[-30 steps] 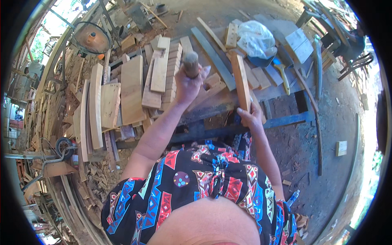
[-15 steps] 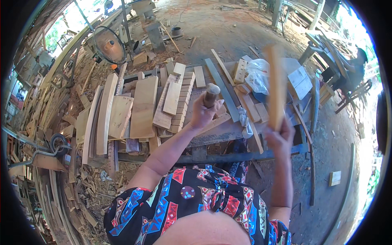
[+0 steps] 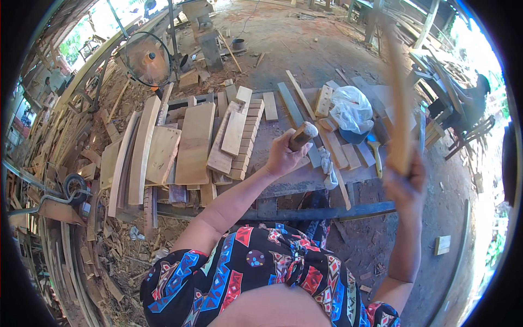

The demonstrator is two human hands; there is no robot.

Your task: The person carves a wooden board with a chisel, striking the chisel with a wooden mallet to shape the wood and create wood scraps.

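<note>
Closed around a short, thick wooden handle (image 3: 303, 135) with a pale worn end, my left hand (image 3: 281, 159) is above the middle of the workbench. What lies at the handle's other end is hidden by the hand. On the right, my right hand (image 3: 406, 180) grips the lower end of a long wooden slat (image 3: 402, 98), raised upright and blurred by motion. Near that hand a yellow-handled brush (image 3: 376, 155) lies on the bench, next to a clear plastic bag (image 3: 350, 109) and a dark blue item (image 3: 354, 135).
Boards (image 3: 194, 141) and a row of small wooden blocks (image 3: 248, 141) cover the left of the bench (image 3: 283, 185). A round fan (image 3: 148, 58) stands at the far left. Far right, someone sits beside a table (image 3: 430, 71) stacked with wood. One small block (image 3: 442, 244) lies on the floor.
My right hand has moved right with the slat, uncovering the brush. My left hand has shifted right, and the handle in it now tilts to the right.
</note>
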